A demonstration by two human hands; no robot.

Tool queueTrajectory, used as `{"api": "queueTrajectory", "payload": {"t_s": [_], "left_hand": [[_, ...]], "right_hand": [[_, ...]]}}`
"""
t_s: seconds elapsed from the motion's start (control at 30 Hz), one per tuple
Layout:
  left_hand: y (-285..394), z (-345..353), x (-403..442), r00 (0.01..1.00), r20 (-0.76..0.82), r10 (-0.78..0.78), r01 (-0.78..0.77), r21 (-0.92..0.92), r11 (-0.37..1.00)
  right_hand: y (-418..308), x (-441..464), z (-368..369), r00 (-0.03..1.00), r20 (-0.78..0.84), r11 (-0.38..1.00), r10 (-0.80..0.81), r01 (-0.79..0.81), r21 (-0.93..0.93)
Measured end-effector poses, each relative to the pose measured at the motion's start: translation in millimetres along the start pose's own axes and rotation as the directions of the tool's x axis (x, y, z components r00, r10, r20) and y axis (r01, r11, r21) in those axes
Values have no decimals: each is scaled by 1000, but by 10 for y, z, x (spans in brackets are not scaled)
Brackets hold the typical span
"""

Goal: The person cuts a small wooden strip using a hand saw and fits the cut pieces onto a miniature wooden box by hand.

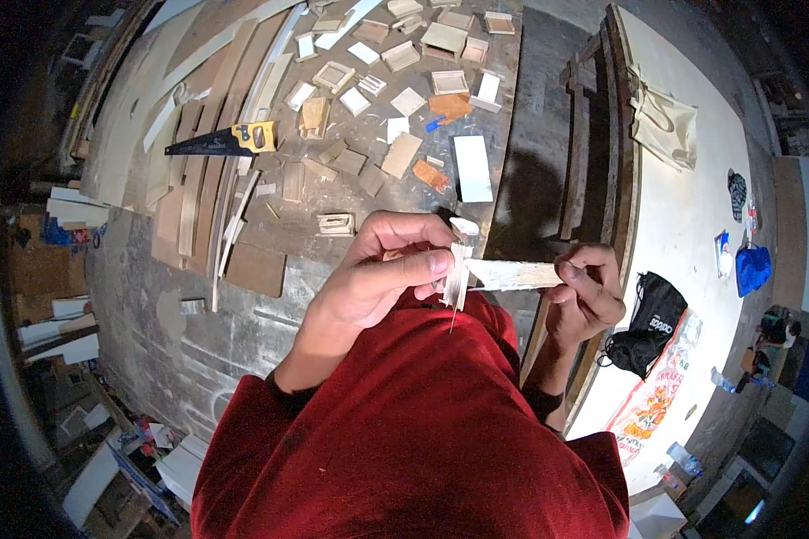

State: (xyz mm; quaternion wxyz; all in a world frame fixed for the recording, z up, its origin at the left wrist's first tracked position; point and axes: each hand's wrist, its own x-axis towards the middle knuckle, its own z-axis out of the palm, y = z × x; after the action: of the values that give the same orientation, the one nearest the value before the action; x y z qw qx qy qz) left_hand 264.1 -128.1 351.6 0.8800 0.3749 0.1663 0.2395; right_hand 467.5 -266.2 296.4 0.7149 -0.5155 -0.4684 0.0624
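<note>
My left hand (382,274) is closed, thumb and fingers pinching a small pale wood piece (456,280) with a rough, splintery edge. White matter (463,226) shows at the upper end of this piece; I cannot tell what it is. My right hand (593,292) is closed around the right end of a flat wood strip (517,275), which has whitish patches along it. The strip's left end reaches the small piece; whether they touch is hard to tell. Both hands are held above the lap, in front of the red shirt.
Many small wooden boxes and offcuts lie on the work surface (306,198) ahead. A handsaw (229,139) with a yellow handle rests on boards at the left. On the pale table (683,225) at the right are a canvas bag (665,130) and a black drawstring bag (647,328).
</note>
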Motion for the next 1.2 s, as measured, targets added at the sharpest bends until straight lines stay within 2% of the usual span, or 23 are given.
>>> {"api": "queueTrajectory", "payload": {"t_s": [0.17,0.27,0.43,0.53,0.67,0.73,0.87,0.97,1.1,1.2], "left_hand": [[-4,-73,2,999,-18,-44,44,-29,999],[9,-76,18,998,0,-56,56,13,998],[-14,-54,42,1000,-4,-15,15,42,999],[-15,-48,44,999,-33,-11,11,5,1000],[-3,-42,58,999,-33,-28,29,21,999],[-16,-38,54,999,-32,-20,21,39,999],[-3,-13,39,999,-33,1,1,71,997],[-41,-40,15,999,-21,43,-42,67,997],[3,-19,-36,998,-62,4,3,117,993],[-19,-36,-63,998,-30,56,-51,158,986]], "right_hand": [[51,58,-52,988,6,987,-152,152,-59],[50,102,-51,990,-9,988,-138,137,-73],[33,56,-41,999,13,999,32,-31,-44],[35,62,-24,1000,29,1000,1,-1,14],[81,83,-58,997,42,997,-71,72,-17],[58,81,-68,1000,11,1000,-10,10,-10],[-10,97,-23,996,57,997,75,-76,14],[-32,122,-32,994,107,1000,6,-9,29],[-31,66,-63,996,94,999,3,-6,31],[-37,55,-71,996,81,997,49,-54,62]]}}
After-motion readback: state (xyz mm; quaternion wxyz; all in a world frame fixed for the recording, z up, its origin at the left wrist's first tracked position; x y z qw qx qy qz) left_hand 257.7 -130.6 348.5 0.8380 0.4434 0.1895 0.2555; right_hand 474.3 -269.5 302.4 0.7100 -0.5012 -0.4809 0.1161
